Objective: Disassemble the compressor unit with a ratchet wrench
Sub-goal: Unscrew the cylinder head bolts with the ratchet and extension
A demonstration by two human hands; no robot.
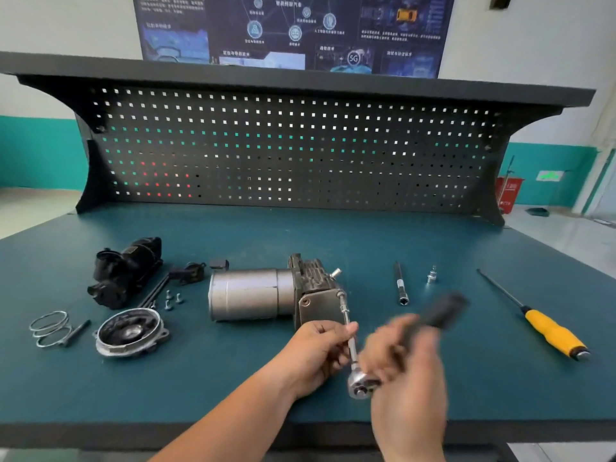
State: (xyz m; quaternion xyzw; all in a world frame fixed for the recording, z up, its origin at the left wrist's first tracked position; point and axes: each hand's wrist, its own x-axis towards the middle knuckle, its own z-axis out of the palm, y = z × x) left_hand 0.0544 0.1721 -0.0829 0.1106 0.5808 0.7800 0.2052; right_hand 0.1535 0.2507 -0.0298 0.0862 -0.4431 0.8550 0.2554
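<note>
Screwdriver (553,331) lies right of compressor (253,293); round cover (130,331) lies left.

A wide head-worn camera looks forward and down, close over the workbench (333,235).

Your right hand (403,358) and the ratchet wrench handle (445,311) it holds are smeared by motion blur. The top edge cuts off the poster (293,31), its text too small to read.
</note>
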